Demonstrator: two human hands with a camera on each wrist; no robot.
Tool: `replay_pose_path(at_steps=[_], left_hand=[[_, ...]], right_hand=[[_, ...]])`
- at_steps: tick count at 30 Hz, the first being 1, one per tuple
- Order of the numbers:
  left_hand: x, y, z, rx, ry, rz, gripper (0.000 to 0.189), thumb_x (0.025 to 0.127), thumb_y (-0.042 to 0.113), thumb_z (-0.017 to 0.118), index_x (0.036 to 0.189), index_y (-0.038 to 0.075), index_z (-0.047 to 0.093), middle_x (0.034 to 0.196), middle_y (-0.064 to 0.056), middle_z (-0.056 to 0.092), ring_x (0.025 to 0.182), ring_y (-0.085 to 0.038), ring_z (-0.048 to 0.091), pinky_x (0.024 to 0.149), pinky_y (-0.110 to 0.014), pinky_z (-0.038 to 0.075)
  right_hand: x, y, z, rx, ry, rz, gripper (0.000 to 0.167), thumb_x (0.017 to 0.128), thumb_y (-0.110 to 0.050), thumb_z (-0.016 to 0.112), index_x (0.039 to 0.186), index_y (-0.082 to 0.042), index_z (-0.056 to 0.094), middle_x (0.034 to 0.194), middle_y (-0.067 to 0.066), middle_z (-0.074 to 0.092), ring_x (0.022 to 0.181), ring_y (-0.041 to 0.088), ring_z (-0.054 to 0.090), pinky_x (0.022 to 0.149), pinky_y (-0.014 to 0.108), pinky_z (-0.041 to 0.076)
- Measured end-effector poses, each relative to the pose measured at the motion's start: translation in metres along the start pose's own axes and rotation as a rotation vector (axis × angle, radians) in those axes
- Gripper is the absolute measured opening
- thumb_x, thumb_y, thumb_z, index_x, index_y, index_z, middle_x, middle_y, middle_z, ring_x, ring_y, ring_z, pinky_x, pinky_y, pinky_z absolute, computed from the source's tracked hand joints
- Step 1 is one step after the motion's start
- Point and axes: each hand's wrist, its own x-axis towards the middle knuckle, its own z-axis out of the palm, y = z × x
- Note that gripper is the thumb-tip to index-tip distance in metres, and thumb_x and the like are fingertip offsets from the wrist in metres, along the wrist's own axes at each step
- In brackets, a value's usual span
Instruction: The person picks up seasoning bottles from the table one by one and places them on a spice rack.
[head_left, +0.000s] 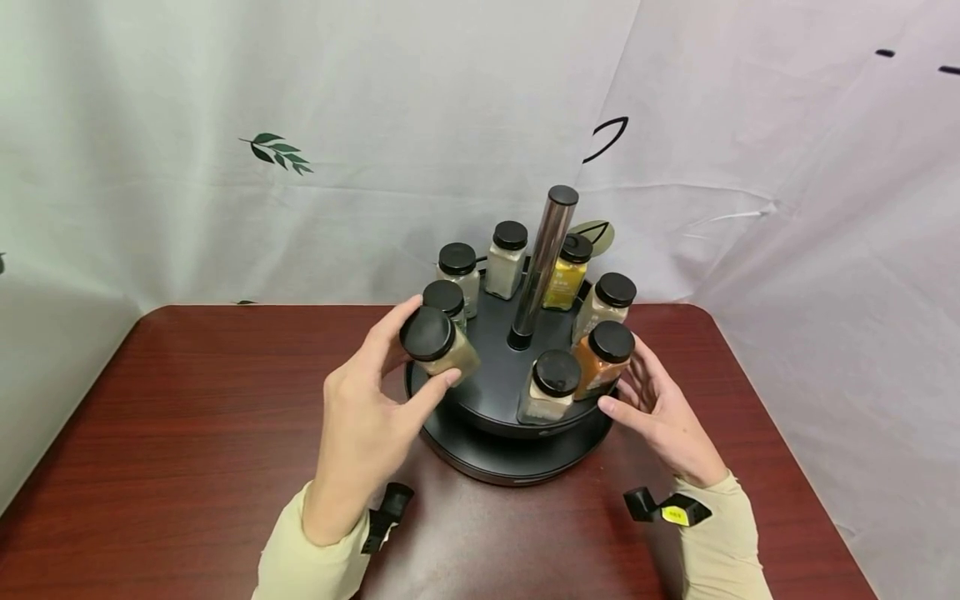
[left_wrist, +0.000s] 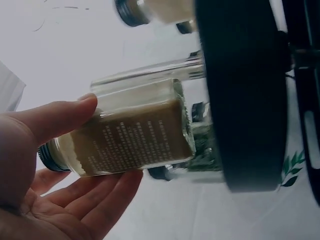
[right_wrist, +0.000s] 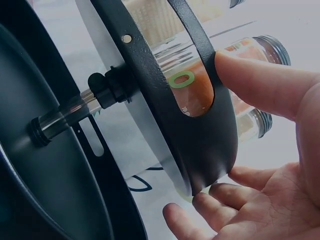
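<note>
My left hand [head_left: 358, 425] holds a square glass spice jar [head_left: 459, 357] between thumb and fingers, over the left side of a black two-tier turntable rack [head_left: 489, 392]. The jar has a black lid and brownish powder inside. It is tilted, with its lid toward me; small white print shows on its side in the left wrist view. At the right, my right hand [head_left: 671, 421] grips the edge of the upper tier [right_wrist: 200, 150], thumb at the slotted rim and fingers at its outer side. Right by that thumb stands a jar of orange powder [head_left: 597, 371].
Several black-lidded jars ring the upper tier, among them a pale one [head_left: 546, 404] in front and a yellow one [head_left: 566, 283] behind. A tall post [head_left: 542, 267] rises from the middle. The lower tier [head_left: 517, 468] sits on a reddish-brown table [head_left: 225, 442], with white curtains [head_left: 412, 100] behind.
</note>
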Motion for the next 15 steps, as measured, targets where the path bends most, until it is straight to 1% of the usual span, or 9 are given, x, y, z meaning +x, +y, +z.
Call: replay_pose_path(at_steps=[2, 8, 15], left_hand=[[-0.001, -0.002, 0.004, -0.008, -0.011, 0.002, 0.076, 0.076, 0.006, 0.088, 0.145, 0.013, 0.054, 0.121, -0.001, 0.069, 0.097, -0.016, 0.072, 0.089, -0.023, 0.053], [-0.004, -0.007, 0.014, 0.019, -0.049, -0.004, 0.078, 0.076, 0.011, 0.090, 0.145, 0.015, 0.054, 0.104, 0.001, 0.074, 0.091, -0.011, 0.071, 0.086, -0.028, 0.053], [-0.006, -0.010, 0.022, 0.062, -0.079, 0.000, 0.080, 0.074, 0.014, 0.091, 0.144, 0.015, 0.055, 0.101, 0.000, 0.074, 0.089, -0.009, 0.070, 0.082, -0.031, 0.055]], right_hand=[[0.000, 0.000, 0.000, 0.001, 0.000, -0.001, 0.086, 0.093, 0.007, 0.066, 0.161, -0.016, 0.020, 0.161, 0.004, 0.033, 0.142, 0.006, 0.037, 0.108, 0.017, 0.035], [0.000, 0.000, 0.000, -0.003, 0.002, -0.003, 0.085, 0.092, 0.007, 0.066, 0.161, -0.016, 0.020, 0.161, 0.004, 0.034, 0.142, 0.006, 0.037, 0.108, 0.017, 0.036], [0.000, 0.000, 0.000, -0.008, -0.006, 0.000, 0.085, 0.093, 0.006, 0.065, 0.161, -0.017, 0.020, 0.161, 0.004, 0.033, 0.142, 0.006, 0.037, 0.108, 0.017, 0.036]])
